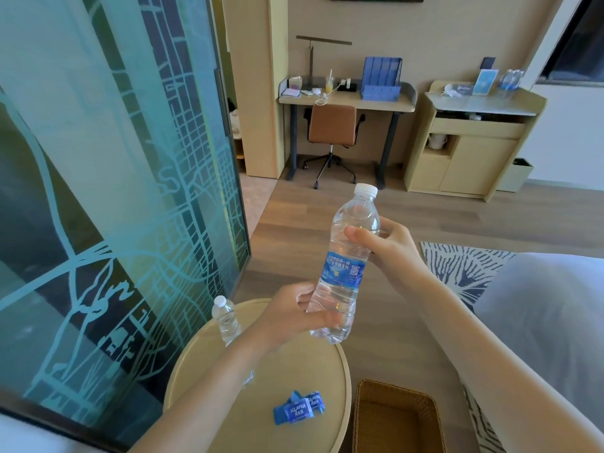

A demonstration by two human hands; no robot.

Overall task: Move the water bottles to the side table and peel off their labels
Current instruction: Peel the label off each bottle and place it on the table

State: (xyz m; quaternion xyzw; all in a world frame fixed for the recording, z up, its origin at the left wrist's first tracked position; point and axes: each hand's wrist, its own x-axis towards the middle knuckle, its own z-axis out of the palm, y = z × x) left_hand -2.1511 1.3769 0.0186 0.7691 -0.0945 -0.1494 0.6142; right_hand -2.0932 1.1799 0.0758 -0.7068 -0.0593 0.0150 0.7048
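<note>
The left hand (294,317) grips the bottle (343,276) low, right hand (389,246) high. Cap points up, axis slightly tilted. Loose labels (299,410) read AQUAFINA.

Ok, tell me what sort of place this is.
Most likely a hotel room: a bed with pale bedding at the right, a desk with a swivel chair against the far wall, a low cabinet beside it, and a patterned glass partition on the left.
</note>
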